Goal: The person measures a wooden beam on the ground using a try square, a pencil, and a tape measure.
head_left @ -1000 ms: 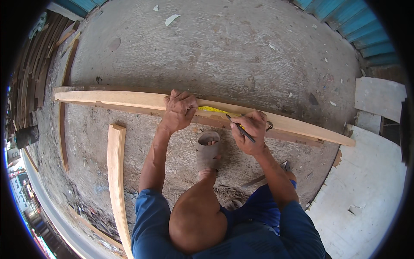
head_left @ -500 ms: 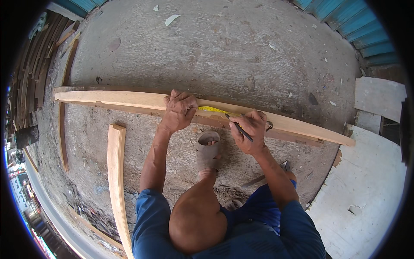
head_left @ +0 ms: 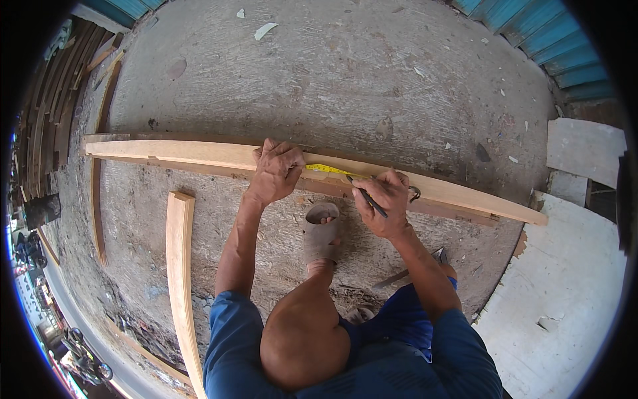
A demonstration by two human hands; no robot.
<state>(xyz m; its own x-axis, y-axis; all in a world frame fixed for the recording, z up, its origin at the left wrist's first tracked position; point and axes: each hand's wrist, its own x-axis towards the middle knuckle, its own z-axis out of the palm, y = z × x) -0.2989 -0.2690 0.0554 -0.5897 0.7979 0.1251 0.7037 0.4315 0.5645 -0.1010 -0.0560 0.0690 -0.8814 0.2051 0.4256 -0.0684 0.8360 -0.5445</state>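
A long pale wooden plank [head_left: 206, 152] lies crosswise in front of me, over a darker board [head_left: 432, 210]. My left hand [head_left: 276, 171] is closed at the plank's middle, with fingers curled over its far edge. From it the yellow blade of a tape measure [head_left: 325, 169] runs along the plank to my right hand [head_left: 387, 203]. That hand is closed round a slim black pen [head_left: 373, 203], its tip at the blade's right end. A small dark loop [head_left: 415, 193] shows beside the right hand; its owner is hidden. The tape's case cannot be made out.
Another pale timber [head_left: 179, 266] lies at my left, pointing away. A metal-headed tool [head_left: 438, 256] rests by my right forearm, partly hidden. My sandalled foot [head_left: 322, 233] stands between the hands. Dark boards [head_left: 50, 100] are stacked far left; a pale sheet [head_left: 558, 292] lies at right.
Both hands, the blade and the plank stay nearly still; the pen shifts very slightly. Motorcycles have come into view on the street at the far left.
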